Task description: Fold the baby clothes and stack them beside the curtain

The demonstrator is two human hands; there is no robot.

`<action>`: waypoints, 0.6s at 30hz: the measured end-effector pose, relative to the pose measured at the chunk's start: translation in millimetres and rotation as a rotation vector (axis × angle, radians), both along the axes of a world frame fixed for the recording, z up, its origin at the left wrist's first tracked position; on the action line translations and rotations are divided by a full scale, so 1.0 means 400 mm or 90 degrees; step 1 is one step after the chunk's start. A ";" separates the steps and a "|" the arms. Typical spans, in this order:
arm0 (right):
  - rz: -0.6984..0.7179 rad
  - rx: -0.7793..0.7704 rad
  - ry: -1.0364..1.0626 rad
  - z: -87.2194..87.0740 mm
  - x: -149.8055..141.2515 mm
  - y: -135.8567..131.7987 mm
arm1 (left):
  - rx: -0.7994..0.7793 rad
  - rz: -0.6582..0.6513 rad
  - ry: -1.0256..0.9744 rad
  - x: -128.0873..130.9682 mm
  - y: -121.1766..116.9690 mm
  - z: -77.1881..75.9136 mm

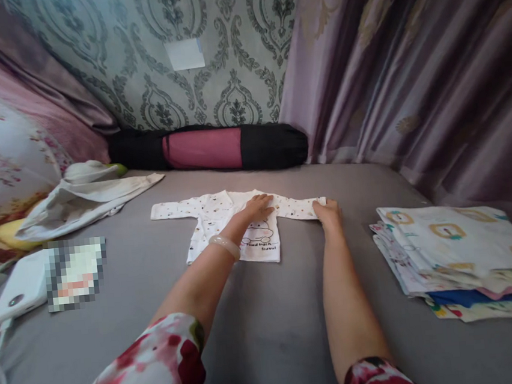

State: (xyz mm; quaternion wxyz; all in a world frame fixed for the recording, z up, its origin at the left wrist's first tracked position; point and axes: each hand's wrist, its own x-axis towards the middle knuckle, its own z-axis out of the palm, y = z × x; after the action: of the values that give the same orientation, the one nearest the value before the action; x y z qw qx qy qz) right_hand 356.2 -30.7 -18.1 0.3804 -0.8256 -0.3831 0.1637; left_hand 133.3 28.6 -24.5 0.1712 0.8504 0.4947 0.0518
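A small white baby shirt with tiny prints and a car drawing lies spread on the grey bed sheet, sleeves out to both sides. My left hand rests flat on its chest near the right shoulder, fingers stretched out. A pale bangle circles that wrist. At the cuff of the right-hand sleeve, my right hand is closed with the cuff edge between thumb and fingers. The left-hand sleeve lies straight on the sheet.
Folded cloths are stacked at the right. A black and pink bolster-shaped bag lies along the wall. At left are a crumpled white cloth, a white power bank with cables and a floral pillow. Purple curtains hang at right.
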 end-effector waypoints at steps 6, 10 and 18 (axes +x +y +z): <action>0.016 0.218 0.305 0.023 -0.020 0.019 | -0.061 -0.016 0.038 -0.004 -0.004 0.036; 0.003 0.243 0.529 0.058 -0.053 0.014 | -0.066 -0.019 0.072 -0.005 0.005 0.040; 0.042 0.281 0.691 0.093 -0.138 0.026 | -0.106 -0.012 0.107 0.019 0.044 0.094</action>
State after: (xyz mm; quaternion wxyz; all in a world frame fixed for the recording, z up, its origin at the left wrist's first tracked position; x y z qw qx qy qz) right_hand 300.9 -20.2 19.0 0.6799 -0.5127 -0.1841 0.4909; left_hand 141.0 46.3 13.2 0.1998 0.8394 0.5016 -0.0628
